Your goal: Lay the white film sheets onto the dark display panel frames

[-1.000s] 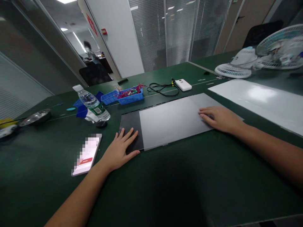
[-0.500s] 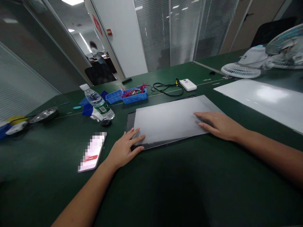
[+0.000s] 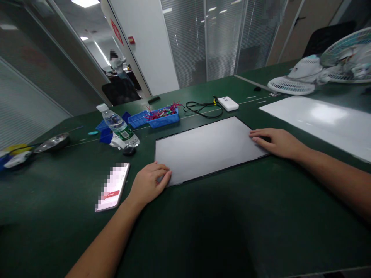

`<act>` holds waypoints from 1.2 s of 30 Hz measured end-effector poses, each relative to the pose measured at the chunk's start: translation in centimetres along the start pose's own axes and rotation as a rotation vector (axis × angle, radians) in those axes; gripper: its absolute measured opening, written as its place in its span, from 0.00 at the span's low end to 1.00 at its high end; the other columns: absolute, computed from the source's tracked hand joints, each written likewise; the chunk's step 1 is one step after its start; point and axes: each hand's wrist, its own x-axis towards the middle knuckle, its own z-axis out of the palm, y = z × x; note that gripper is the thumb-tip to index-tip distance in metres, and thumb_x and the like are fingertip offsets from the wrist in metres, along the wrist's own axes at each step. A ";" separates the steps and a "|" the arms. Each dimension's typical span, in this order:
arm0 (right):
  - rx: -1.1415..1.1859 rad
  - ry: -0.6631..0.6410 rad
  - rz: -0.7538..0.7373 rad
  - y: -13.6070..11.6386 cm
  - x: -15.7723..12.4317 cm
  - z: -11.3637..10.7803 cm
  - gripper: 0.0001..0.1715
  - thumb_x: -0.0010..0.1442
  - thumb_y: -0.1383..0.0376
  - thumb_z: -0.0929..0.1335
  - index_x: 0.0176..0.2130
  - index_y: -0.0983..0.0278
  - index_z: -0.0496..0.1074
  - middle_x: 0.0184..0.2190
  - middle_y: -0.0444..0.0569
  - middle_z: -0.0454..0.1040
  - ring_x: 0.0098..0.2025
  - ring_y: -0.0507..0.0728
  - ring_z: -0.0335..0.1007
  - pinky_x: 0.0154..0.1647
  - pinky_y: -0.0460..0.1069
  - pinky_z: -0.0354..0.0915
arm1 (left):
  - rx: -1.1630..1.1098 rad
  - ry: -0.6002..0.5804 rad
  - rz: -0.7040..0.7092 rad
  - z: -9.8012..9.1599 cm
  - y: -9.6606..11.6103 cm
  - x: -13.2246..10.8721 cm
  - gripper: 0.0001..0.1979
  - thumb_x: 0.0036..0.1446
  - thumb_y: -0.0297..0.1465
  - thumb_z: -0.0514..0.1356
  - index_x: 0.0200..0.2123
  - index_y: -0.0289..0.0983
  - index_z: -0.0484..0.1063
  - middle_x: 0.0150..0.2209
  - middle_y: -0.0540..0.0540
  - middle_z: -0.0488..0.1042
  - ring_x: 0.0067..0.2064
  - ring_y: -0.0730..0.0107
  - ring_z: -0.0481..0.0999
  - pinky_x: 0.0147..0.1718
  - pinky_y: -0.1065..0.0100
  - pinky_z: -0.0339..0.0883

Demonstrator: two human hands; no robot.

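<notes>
Grey panel (image 3: 207, 148) lies flat on the green worktop (image 3: 203, 231), matte face up, straight ahead of me between both hands. Long axis runs left-right across my view, with the right end turned slightly away from me. Short edges sit at left and right. A thin dark border shows along the near long edge.

Left hand (image 3: 149, 183) is at the near-left corner, fingers curled, thumb against the panel edge. I can't tell if that grip is pinching the corner or just resting on it. Right hand (image 3: 278, 142) is at the right short edge, grip released: palm down, fingers extended and flat, tips on the panel.

Phone (image 3: 113, 186) lies just left of my left hand, apart from the panel. Water bottle (image 3: 117, 126) lies on its side beyond it. Blue tray (image 3: 158, 116) with red bits sits behind the panel's far-left corner. Black cable (image 3: 203, 108) and white power bank (image 3: 228, 103) are behind the far edge. White sheet (image 3: 319, 119) is off right, well apart.
</notes>
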 end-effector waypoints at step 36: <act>-0.207 0.176 0.149 2.2 -0.6 -3.4 0.34 0.76 0.48 0.60 0.63 0.63 0.80 0.63 0.57 0.79 0.60 0.67 0.76 0.63 0.61 0.69 | -0.017 -0.095 -0.429 0.8 -1.8 0.0 0.31 0.71 0.51 0.55 0.64 0.39 0.79 0.71 0.39 0.73 0.72 0.43 0.73 0.70 0.43 0.68</act>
